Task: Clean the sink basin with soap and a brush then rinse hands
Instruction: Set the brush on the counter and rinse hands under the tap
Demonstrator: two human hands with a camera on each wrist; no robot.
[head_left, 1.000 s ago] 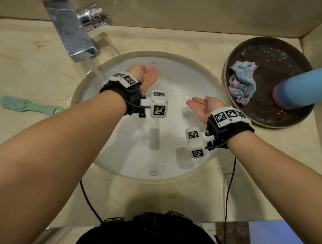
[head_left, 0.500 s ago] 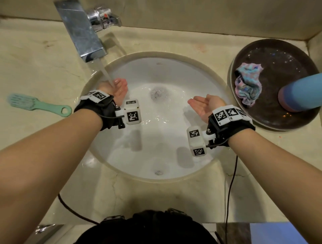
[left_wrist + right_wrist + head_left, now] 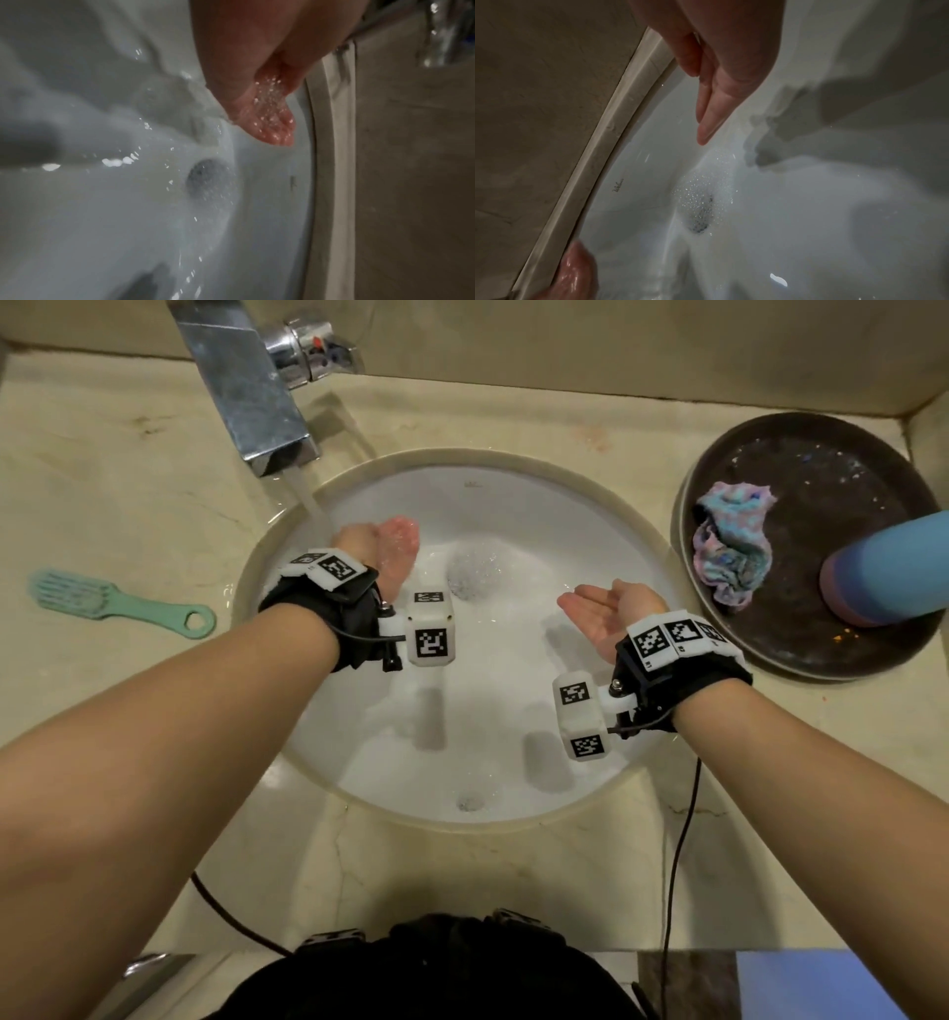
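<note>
Water runs from the chrome tap [image 3: 246, 387] onto my left hand [image 3: 382, 546], held palm up under the stream at the basin's back left; it holds nothing and is wet [image 3: 267, 119]. My right hand [image 3: 601, 608] hovers palm up over the right side of the white sink basin [image 3: 565, 516], fingers straight [image 3: 711, 113] and empty. Foamy water gathers around the drain [image 3: 470, 577] [image 3: 698, 211]. The green brush [image 3: 110, 603] lies on the counter left of the basin, away from both hands.
A dark round tray [image 3: 847, 639] at the right holds a crumpled pastel cloth [image 3: 732, 546] and a blue bottle [image 3: 893, 572]. The beige stone counter [image 3: 128, 495] surrounds the basin, with a wall behind. Cables hang from both wrists.
My left hand moved from the basin's middle back to the left, under the tap stream, and is now wet. The right hand has barely moved.
</note>
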